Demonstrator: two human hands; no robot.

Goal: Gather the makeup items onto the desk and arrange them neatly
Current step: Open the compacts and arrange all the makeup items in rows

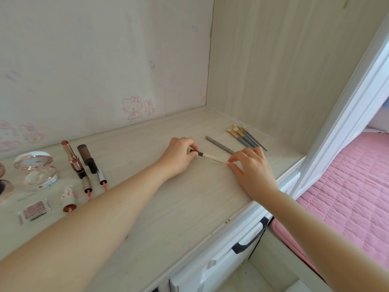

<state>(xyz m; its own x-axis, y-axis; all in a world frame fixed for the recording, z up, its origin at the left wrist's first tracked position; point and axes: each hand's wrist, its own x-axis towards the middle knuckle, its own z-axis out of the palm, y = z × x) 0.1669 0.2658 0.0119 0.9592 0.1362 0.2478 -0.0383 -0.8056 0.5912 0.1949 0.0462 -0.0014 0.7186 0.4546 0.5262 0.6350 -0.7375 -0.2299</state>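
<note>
A slim white pencil with a black end lies on the pale wooden desk. My left hand pinches its black end, and my right hand pinches the other tip. Just behind it lies a grey pencil. Several blue-handled brushes lie side by side at the back right. On the left sit two open lipsticks, two lip glosses, an open compact, a pink blush pan and a small patterned lipstick.
A wall with pink cartoon stickers closes the back, and a wooden side panel the right. Below the desk edge is a drawer with a dark handle. A pink quilted bed lies to the right.
</note>
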